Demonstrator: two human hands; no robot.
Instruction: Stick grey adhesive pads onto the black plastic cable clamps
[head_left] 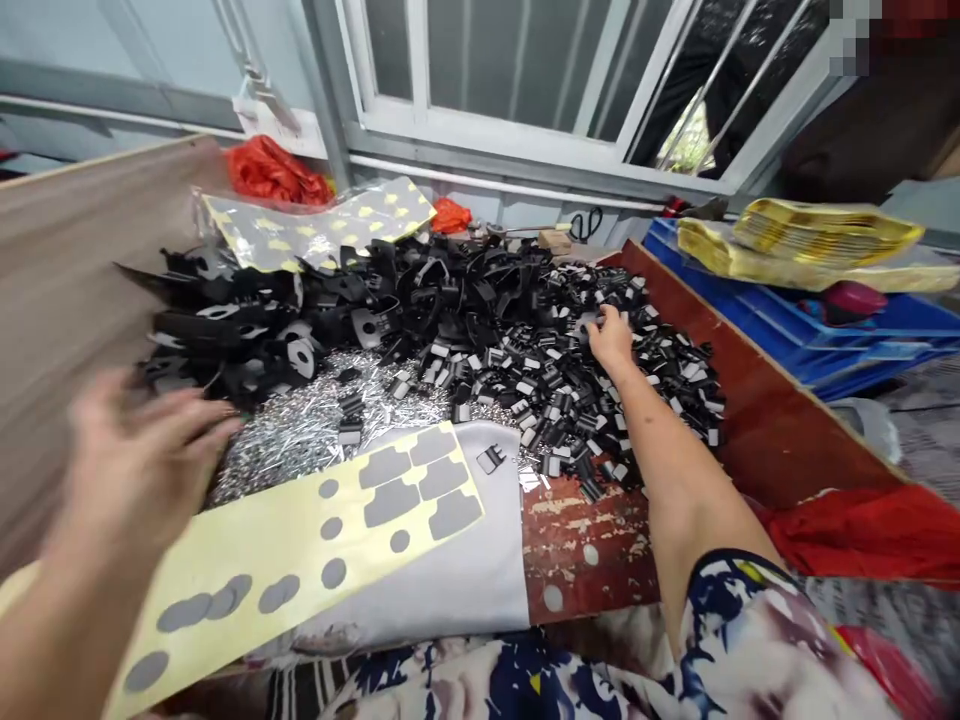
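Observation:
My left hand [142,455], smeared by motion, hovers at the left with its fingers stretched toward a heap of thin black curved pieces [300,352] bearing grey ring-shaped patches. Nothing shows between those fingers. My right hand [613,338] reaches into a pile of small black plastic clips [559,420] with pale faces, its fingers closed on a black piece with a grey face [586,323]. A yellow sticker sheet [300,540] with grey round and tab-shaped stickers slants in front of me on a grey cloth [499,570]. One black clip [491,459] lies alone on the cloth.
Many small shiny metal pins [292,440] spread between the black heaps. A wooden board [67,330] walls the left side, a red-brown rim [757,390] the right. Blue crates [847,350] with yellow sheets [825,235] stand beyond it. Scissors [586,224] lie at the back.

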